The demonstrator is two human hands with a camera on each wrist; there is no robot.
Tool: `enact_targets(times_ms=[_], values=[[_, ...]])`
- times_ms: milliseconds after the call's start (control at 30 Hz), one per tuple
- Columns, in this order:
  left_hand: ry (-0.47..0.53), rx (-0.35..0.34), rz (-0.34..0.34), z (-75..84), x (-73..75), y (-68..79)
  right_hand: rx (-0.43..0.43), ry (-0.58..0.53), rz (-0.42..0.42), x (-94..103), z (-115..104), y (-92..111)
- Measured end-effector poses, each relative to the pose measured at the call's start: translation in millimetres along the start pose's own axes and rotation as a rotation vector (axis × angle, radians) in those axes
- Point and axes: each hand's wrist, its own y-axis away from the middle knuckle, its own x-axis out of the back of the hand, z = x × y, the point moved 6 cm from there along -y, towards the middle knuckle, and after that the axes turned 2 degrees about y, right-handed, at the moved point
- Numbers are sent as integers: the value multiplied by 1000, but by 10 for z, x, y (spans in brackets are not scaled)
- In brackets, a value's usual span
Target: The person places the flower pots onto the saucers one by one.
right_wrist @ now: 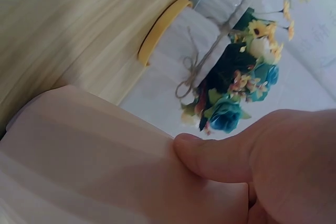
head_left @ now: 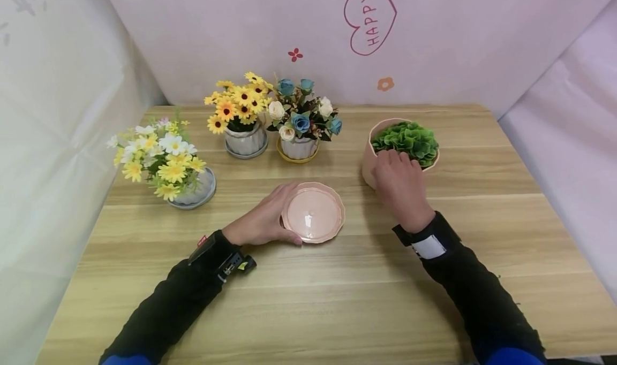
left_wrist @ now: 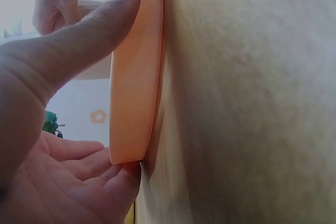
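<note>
My left hand [head_left: 265,215] holds a shallow pink saucer [head_left: 314,215] with a scalloped edge by its left side. In the left wrist view the thumb lies along the saucer's wall [left_wrist: 135,87] and the fingers reach round its other side, close over the tabletop. To the right, my right hand [head_left: 402,188] grips the near rim of a pink plant pot [head_left: 368,164] filled with leafy green foliage [head_left: 409,140]. The right wrist view shows the thumb against the pot's outer wall [right_wrist: 105,156]; the other fingers are mostly hidden behind the rim.
Behind the saucer stand a pot of yellow daisies [head_left: 246,140] on a grey saucer and a pot of blue and white roses [head_left: 299,148] on a yellow one. Farther left, a pot of white and yellow flowers [head_left: 193,191] leans over. A white printed cloth [head_left: 241,28] hangs behind the wooden table [head_left: 308,301].
</note>
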Motion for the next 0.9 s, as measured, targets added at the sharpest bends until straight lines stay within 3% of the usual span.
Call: enact_targets(times_ms=[200, 500, 900], values=[[-4, 3, -3, 20, 5, -2, 13, -14, -32, 27, -85, 36], [2, 35, -7, 0, 2, 8, 58, 12, -22, 62, -255, 114], [8, 24, 1, -2, 1, 3, 107, 40, 14, 104, -418, 180]])
